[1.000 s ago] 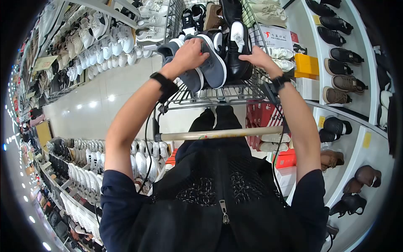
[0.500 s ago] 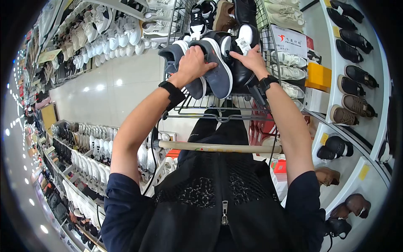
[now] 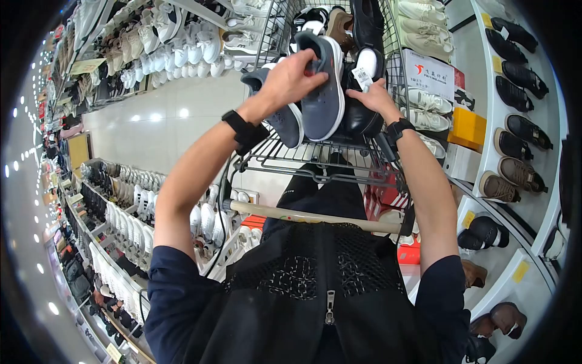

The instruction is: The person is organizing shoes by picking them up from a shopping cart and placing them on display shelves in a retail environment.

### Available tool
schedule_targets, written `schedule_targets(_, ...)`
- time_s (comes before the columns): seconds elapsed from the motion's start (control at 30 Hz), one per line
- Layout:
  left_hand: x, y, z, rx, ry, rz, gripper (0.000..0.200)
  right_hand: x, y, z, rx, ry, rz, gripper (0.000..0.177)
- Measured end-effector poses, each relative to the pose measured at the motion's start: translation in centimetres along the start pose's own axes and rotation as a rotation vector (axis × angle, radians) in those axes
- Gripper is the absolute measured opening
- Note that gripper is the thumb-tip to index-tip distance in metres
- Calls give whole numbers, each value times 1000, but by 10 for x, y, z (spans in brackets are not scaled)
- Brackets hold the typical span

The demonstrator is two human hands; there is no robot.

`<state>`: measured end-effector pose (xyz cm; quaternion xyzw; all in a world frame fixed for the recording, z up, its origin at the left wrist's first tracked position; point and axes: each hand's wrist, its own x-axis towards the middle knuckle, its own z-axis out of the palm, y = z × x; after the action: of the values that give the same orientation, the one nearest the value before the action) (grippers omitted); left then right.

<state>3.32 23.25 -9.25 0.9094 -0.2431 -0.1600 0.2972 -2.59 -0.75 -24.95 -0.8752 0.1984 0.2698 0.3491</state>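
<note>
My left hand (image 3: 293, 77) is closed on the collar of a dark grey sneaker (image 3: 323, 110) with a white sole, toe pointing toward me. Its grey mate (image 3: 285, 124) lies just left of it, partly under my wrist. My right hand (image 3: 374, 97) grips the side of a black leather shoe (image 3: 362, 119) with a white insole. A white price tag (image 3: 362, 79) hangs at that shoe's opening, near my fingers. All these shoes sit in the near end of a wire shopping cart (image 3: 303, 162).
Farther inside the cart are a brown shoe (image 3: 339, 29) and black shoes (image 3: 367, 24). The cart's beige handle (image 3: 309, 216) crosses before my waist. Shoe shelves (image 3: 515, 139) stand close on the right, with a yellow box (image 3: 467, 126). Tiled floor (image 3: 157, 112) lies left.
My left hand has shifted its hold to the grey sneaker's collar, and the sneaker now stands straighter and slightly farther right. My right hand stays at the black leather shoe.
</note>
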Motion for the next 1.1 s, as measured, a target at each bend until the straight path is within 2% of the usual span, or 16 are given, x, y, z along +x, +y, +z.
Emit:
schedule_targets(0.03,6,3,-13,29,1,-1,43,0,-2,-1,-9,-6,4,130)
schedule_targets(0.1,32,-15,-30,162,87,176,42,1,-2,0,-38,-8,31,124)
schedule_targets(0.27,111,-35,-70,377,14,118,50,-2,-3,0,-55,27,29,120)
schedule_targets(0.37,177,-89,-49,445,88,179,54,-5,-4,-7,-4,-35,68,117)
schedule_targets(0.43,207,-106,-35,468,48,141,55,-9,-8,-9,-8,-20,89,114)
schedule_targets(0.5,233,-128,-18,534,71,135,51,-10,-10,-14,-17,-25,125,113)
schedule_targets(0.53,244,-141,-11,564,6,145,45,-8,-7,-13,-7,-17,112,112)
schedule_targets(0.63,249,-159,12,653,-41,213,41,-7,-4,-11,18,-37,123,113)
schedule_targets(0.67,251,-158,20,659,-181,19,42,-8,-4,-11,16,-30,120,114)
schedule_targets(0.77,260,-188,46,672,-98,86,44,-13,-10,-16,10,-8,116,117)
schedule_targets(0.9,267,-160,43,658,-279,-29,52,-15,-7,-12,37,23,89,116)
schedule_targets(0.93,257,-151,48,669,-105,-25,54,-15,-6,-12,40,17,79,116)
schedule_targets(0.97,256,-142,49,671,-100,-21,54,-13,-6,-14,43,15,66,115)
schedule_targets(1.03,261,-136,61,611,151,266,52,-12,-6,-13,33,20,71,114)
schedule_targets(1.07,265,-129,72,482,160,349,53,-11,-5,-12,44,7,72,114)
schedule_targets(1.1,265,-111,75,382,-19,274,56,-12,-7,-12,53,-6,75,113)
